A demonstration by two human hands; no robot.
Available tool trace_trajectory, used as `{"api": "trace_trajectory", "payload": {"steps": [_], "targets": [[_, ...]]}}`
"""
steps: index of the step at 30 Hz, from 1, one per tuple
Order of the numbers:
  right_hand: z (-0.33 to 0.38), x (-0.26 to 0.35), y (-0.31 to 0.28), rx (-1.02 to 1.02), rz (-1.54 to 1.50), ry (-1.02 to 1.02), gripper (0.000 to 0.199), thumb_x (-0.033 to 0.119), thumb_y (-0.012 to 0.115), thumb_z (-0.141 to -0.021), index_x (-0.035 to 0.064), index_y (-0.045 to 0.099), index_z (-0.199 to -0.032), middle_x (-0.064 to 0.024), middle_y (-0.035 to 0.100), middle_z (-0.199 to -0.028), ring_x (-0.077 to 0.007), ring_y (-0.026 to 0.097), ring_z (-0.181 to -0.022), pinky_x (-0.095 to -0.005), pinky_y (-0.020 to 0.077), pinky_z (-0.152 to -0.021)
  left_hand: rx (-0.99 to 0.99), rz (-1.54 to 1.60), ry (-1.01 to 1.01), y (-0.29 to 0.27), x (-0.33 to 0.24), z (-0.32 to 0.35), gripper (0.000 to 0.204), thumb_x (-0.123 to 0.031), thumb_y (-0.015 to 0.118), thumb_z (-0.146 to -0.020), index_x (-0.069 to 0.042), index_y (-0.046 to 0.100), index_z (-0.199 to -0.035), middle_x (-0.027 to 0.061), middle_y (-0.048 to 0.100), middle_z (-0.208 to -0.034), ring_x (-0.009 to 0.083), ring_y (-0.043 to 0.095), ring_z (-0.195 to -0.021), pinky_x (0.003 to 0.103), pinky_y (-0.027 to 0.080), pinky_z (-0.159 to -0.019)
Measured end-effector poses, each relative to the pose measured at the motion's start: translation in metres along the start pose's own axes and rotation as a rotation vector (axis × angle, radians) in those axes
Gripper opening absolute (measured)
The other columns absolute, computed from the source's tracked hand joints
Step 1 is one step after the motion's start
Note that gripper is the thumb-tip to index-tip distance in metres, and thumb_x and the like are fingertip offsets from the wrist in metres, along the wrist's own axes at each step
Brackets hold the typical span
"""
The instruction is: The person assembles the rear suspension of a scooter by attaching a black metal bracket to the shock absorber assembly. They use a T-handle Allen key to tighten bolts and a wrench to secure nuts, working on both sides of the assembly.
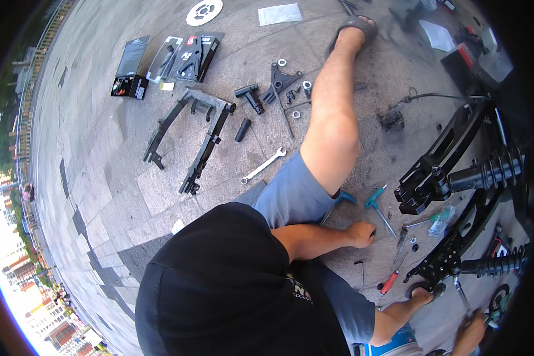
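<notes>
My left hand (361, 234) is closed in a fist above the pavement between my legs. Something small and dark shows at its edge, too little to name. At the lower right, my right hand (471, 333) is closed around a chrome-shafted wrench (462, 293). The wrench's far end meets the underside of a black drilled metal arm (447, 255) of a vehicle. A second black arm (439, 151) lies farther up, and each arm has a coil shock absorber (486, 176) beside it. Near my left hand lie a teal T-handle hex key (374, 199), an L-shaped hex key (362, 273) and a red-handled screwdriver (390, 282).
A worn swingarm frame (203, 98), a combination wrench (264, 165), a black tube (242, 130) and a triangular bracket (280, 83) lie beyond my left leg. Open boxes (130, 86) and a white disc (204, 12) are farther off. A plastic bag (441, 222) lies near the arms.
</notes>
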State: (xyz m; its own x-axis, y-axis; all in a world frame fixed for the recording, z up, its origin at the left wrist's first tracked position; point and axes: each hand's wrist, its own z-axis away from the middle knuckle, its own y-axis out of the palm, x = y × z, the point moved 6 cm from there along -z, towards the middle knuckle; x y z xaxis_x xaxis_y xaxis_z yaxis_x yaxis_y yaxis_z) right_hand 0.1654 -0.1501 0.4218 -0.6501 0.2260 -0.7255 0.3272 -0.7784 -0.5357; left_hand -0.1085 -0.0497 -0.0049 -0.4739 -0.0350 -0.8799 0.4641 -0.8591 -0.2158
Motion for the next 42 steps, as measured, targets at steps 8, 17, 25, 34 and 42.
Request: {"api": "trace_trajectory", "payload": {"steps": [8, 17, 25, 34, 42], "targets": [[0.021, 0.188, 0.092, -0.532, -0.984, -0.11, 0.044, 0.017, 0.054, -0.092, -0.0065, 0.045, -0.129, -0.029, 0.056, -0.118, -0.0412, 0.055, -0.112, -0.0434, 0.0444, -0.093, -0.052, -0.004, -0.038, 0.011, 0.01, -0.003, 0.027, -0.024, 0.063, -0.081, -0.002, 0.061, -0.097, 0.0235, 0.064, -0.1, 0.0415, 0.061, -0.095, 0.05, 0.047, -0.084], [-0.115, 0.09, 0.029, -0.905, -0.508, -0.197, 0.021, 0.028, 0.055, -0.091, 0.0133, 0.059, -0.105, -0.0097, 0.066, -0.098, -0.0314, 0.059, -0.108, -0.0527, 0.0449, -0.087, -0.126, 0.062, -0.083, -0.044, 0.006, -0.008, 0.029, -0.025, 0.061, -0.083, 0.0, 0.061, -0.096, 0.0252, 0.065, -0.096, 0.0416, 0.062, -0.094, 0.051, 0.049, -0.082], [0.032, 0.072, -0.011, 0.055, -0.014, 0.187, 0.032, 0.027, 0.056, -0.09, 0.0081, 0.052, -0.117, -0.0157, 0.063, -0.103, -0.0322, 0.057, -0.113, -0.0534, 0.0423, -0.091, -0.026, 0.018, -0.101, -0.011, 0.016, -0.015, 0.034, -0.026, 0.061, -0.085, 0.0, 0.062, -0.106, 0.0243, 0.065, -0.099, 0.0389, 0.063, -0.097, 0.048, 0.049, -0.083], [-0.049, 0.164, 0.064, -0.346, -0.858, -0.014, 0.035, 0.026, 0.057, -0.089, 0.0057, 0.051, -0.117, -0.0169, 0.061, -0.103, -0.0324, 0.057, -0.112, -0.0515, 0.043, -0.091, 0.036, 0.041, -0.037, -0.023, 0.005, -0.002, 0.035, -0.028, 0.061, -0.086, -0.001, 0.062, -0.107, 0.025, 0.064, -0.106, 0.0391, 0.061, -0.102, 0.047, 0.049, -0.087], [-0.065, 0.048, -0.065, -1.239, 0.101, -0.057, 0.016, 0.032, 0.06, -0.083, 0.02, 0.067, -0.093, 0.0013, 0.067, -0.084, -0.022, 0.056, -0.114, -0.0586, 0.04, -0.092, -0.151, 0.041, -0.107, -0.084, -0.008, -0.014, 0.036, -0.029, 0.058, -0.088, 0.0, 0.061, -0.11, 0.0241, 0.064, -0.109, 0.0395, 0.06, -0.105, 0.045, 0.048, -0.09]]}}
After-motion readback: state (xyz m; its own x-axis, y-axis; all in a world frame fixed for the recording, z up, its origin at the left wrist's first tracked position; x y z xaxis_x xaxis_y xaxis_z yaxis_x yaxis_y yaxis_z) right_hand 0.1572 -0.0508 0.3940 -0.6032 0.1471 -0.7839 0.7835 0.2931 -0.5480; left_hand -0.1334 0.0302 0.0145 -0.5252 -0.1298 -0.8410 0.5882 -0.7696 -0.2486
